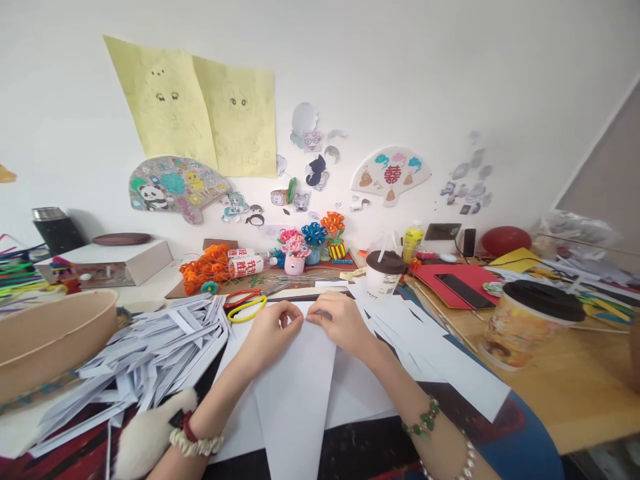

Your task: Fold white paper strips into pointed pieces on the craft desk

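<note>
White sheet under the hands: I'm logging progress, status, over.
Left hand and right hand pinching far end of sheet. Sheet over other paper. Scissors near left hand, not blocking.

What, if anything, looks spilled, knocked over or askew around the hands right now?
Nothing looks spilled. Folded paper strips sprawl in a loose heap beside the left hand. A white-and-red container seems to lie on its side. The yellow sheets on the wall slant, though the lens may exaggerate that.

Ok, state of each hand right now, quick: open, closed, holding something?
Left hand: closed, fingers pinching the far end of the white sheet.
Right hand: closed, pinching that same end, close beside the left.
</note>
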